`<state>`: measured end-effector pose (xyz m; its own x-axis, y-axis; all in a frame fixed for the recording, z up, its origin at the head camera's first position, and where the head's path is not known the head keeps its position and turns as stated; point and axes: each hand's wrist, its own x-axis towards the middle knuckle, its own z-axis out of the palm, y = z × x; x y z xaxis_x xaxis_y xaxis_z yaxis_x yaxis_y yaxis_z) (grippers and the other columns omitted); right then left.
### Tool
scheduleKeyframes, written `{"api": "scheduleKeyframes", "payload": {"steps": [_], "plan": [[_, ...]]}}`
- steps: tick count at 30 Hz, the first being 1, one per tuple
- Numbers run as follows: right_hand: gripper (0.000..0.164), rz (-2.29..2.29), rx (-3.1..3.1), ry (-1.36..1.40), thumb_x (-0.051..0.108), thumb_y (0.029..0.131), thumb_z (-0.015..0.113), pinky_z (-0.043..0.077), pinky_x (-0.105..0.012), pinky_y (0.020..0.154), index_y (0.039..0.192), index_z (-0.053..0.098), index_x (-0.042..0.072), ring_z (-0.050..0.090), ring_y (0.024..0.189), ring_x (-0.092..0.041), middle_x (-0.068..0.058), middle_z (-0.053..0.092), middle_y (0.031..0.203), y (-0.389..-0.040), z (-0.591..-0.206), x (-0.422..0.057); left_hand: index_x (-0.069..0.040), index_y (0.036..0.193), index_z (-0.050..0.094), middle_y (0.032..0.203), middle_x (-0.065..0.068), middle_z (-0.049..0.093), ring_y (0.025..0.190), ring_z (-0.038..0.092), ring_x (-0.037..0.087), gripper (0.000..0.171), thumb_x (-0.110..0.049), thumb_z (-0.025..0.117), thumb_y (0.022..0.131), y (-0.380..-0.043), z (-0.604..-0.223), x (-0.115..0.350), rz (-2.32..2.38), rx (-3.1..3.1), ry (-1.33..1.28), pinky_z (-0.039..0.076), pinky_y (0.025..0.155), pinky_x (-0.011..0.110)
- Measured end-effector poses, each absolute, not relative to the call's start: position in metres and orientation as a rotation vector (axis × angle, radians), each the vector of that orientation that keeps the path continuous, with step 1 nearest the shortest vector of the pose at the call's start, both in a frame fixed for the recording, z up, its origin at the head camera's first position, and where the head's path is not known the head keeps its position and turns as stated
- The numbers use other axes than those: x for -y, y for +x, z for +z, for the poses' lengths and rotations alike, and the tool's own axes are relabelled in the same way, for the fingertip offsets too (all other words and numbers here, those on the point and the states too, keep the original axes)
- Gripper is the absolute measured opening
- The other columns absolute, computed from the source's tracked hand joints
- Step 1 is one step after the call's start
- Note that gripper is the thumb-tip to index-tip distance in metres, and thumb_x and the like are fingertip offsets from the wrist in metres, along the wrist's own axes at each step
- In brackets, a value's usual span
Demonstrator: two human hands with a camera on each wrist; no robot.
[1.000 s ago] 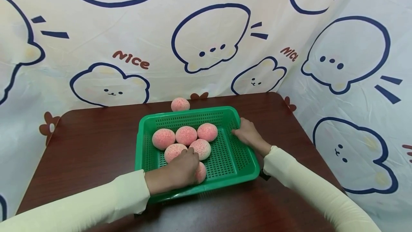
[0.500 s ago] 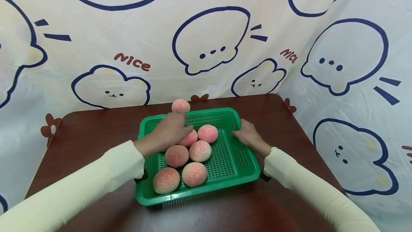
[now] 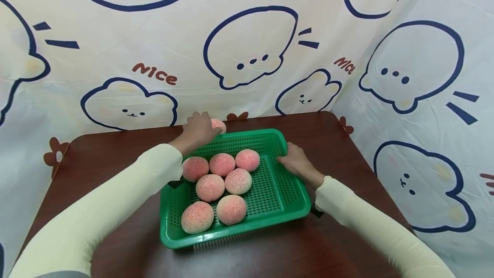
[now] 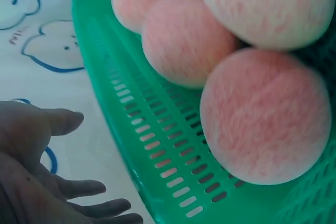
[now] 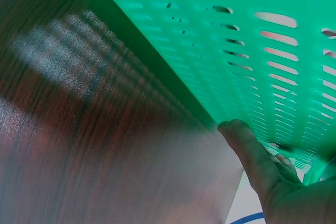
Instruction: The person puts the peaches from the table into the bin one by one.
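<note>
My left hand is reaching past the far rim of the green plastic basket, beside a lone peach on the table behind it. In the left wrist view the fingers of that left hand are spread, with nothing between them; whether they touch the lone peach is hidden. My right hand grips the basket's right rim, its thumb over the inside. Several pink peaches, among them a front one and a back one, lie in the basket's left and middle part.
The basket stands on a dark brown wooden table. A white cloth printed with blue cartoon outlines hangs behind the table and along its right side.
My left hand has let go of a peach at the basket's front and moved away over the far rim to the lone peach. The right hand keeps its hold on the basket.
</note>
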<state>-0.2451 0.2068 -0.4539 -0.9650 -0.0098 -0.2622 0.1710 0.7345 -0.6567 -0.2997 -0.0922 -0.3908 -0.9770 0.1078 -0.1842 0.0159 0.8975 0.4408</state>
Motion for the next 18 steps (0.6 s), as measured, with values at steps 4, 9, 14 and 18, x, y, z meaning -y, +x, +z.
{"api": "scheduleKeyframes", "payload": {"steps": [4, 9, 14, 18], "plan": [[0.044, -1.070, -2.685, 0.127, 0.017, 0.097, 0.061, 0.063, -0.039, 0.072, 0.136, 0.050, -0.001, 0.072, 0.091, -0.027, -0.020, 0.067, 0.115, -0.246, -0.455, -0.207, 0.010, 0.130, 0.047, 0.128, 0.033, 0.050, 0.118, 0.050, 0.046, 0.062, -0.043, 0.060, 0.100, -0.317, -0.399, 0.090, 0.609, -2.849, 0.072, 0.044, 0.106, 0.065], [0.044, -1.089, -2.678, 0.133, 0.016, 0.097, 0.062, 0.063, -0.039, 0.071, 0.137, 0.050, 0.000, 0.072, 0.090, -0.027, -0.020, 0.067, 0.116, -0.247, -0.455, -0.207, 0.009, 0.127, 0.049, 0.126, 0.031, 0.051, 0.112, 0.051, 0.044, 0.063, -0.046, 0.060, 0.099, -0.337, -0.404, 0.088, 0.603, -2.820, 0.076, 0.047, 0.100, 0.060], [0.045, -1.107, -2.673, 0.141, 0.015, 0.096, 0.062, 0.063, -0.038, 0.069, 0.137, 0.051, 0.000, 0.072, 0.089, -0.027, -0.019, 0.067, 0.115, -0.247, -0.456, -0.208, 0.009, 0.127, 0.053, 0.122, 0.028, 0.052, 0.107, 0.049, 0.039, 0.064, -0.048, 0.061, 0.099, -0.349, -0.405, 0.083, 0.629, -2.769, 0.116, 0.047, 0.094, 0.053], [0.042, -1.103, -2.681, 0.144, 0.016, 0.095, 0.063, 0.061, -0.036, 0.070, 0.134, 0.053, 0.002, 0.071, 0.089, -0.026, -0.017, 0.067, 0.114, -0.248, -0.456, -0.209, 0.008, 0.118, 0.063, 0.113, 0.021, 0.051, 0.106, 0.049, 0.035, 0.055, -0.043, 0.065, 0.099, -0.354, -0.408, 0.079, 0.689, -2.728, 0.148, 0.046, 0.088, 0.044]]}}
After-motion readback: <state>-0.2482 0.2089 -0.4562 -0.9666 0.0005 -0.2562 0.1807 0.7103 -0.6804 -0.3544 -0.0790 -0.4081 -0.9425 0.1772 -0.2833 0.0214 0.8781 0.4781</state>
